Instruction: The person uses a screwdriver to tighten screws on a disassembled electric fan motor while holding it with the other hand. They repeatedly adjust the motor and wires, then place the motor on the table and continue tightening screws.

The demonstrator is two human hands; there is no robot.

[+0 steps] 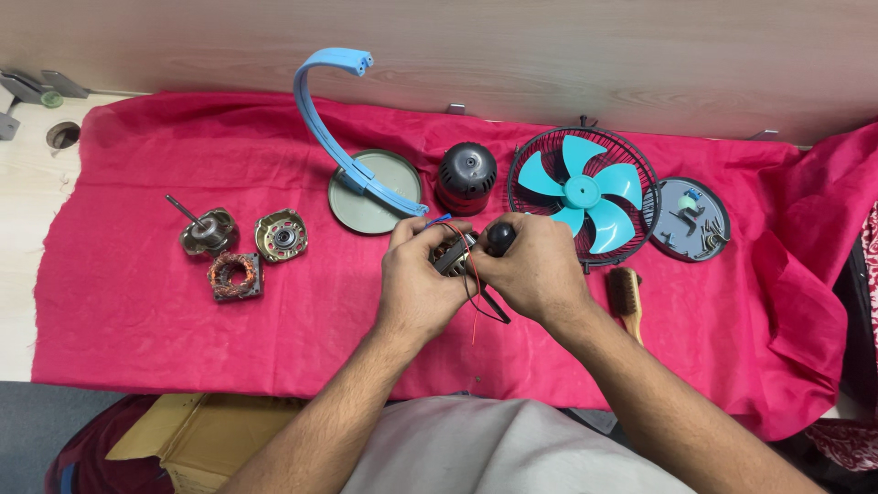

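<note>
My left hand (416,274) grips a small fan motor (454,255) with red, black and blue wires (477,306) trailing from it, held over the red cloth (137,329). My right hand (535,268) is closed on a black-handled tool (500,238), probably a screwdriver, its tip hidden at the motor. Both hands meet at the middle of the cloth, just in front of a blue curved stand on a grey round base (361,183) and a dark domed motor cover (467,176).
Left on the cloth lie a rotor with shaft (207,229), a bearing end plate (281,235) and a copper-wound stator (235,274). To the right are a black grille holding a teal fan blade (583,194), a grey round plate with parts (690,220), and a wooden brush (626,297). A cardboard box (197,439) sits below.
</note>
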